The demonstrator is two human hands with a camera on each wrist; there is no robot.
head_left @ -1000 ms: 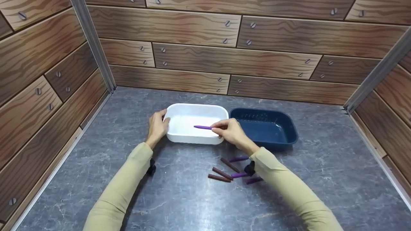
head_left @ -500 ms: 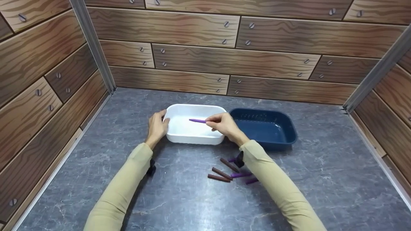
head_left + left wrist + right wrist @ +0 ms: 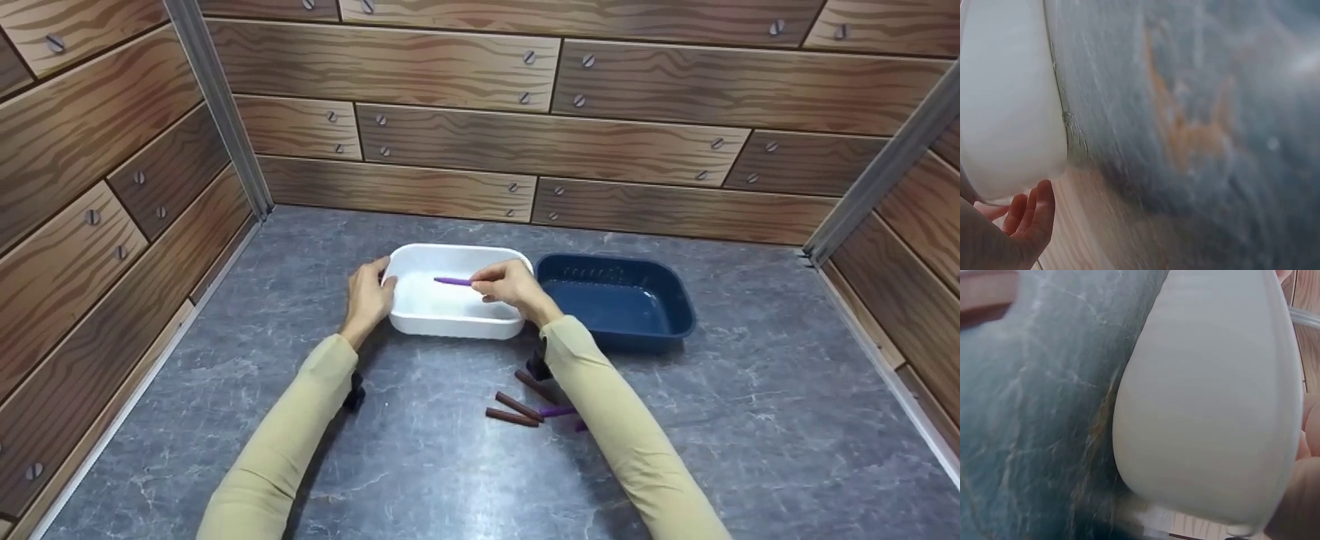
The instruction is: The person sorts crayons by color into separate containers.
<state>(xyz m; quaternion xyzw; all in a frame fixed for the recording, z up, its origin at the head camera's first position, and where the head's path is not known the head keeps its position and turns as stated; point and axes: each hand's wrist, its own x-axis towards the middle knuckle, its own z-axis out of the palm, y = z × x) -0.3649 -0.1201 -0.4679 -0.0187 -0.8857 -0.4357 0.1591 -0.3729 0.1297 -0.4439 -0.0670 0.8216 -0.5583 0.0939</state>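
My left hand [image 3: 367, 292] holds the left rim of a white plastic tub [image 3: 457, 328], thumb over the rim and fingers against the outside. The left wrist view shows those fingers [image 3: 1036, 219] at the tub's end wall [image 3: 1010, 101]. Over the tub's inside, my right hand [image 3: 511, 285] pinches a slim purple stick [image 3: 452, 281] with a tapered tip, its free end pointing left. In the right wrist view the tub wall [image 3: 1207, 394] hides that stick and much of the right hand [image 3: 1297, 495].
A dark blue tub [image 3: 611, 339] stands right beside the white one. In front lie several sticks: brown ones [image 3: 511, 417] and purple ones [image 3: 556, 411], partly covered by the right forearm. Wood-patterned walls [image 3: 450, 135] surround the grey marbled table [image 3: 420, 465].
My right hand has moved left and slightly away from me, carrying the purple stick from the tub's front right toward its middle. My left hand has stayed on the rim.
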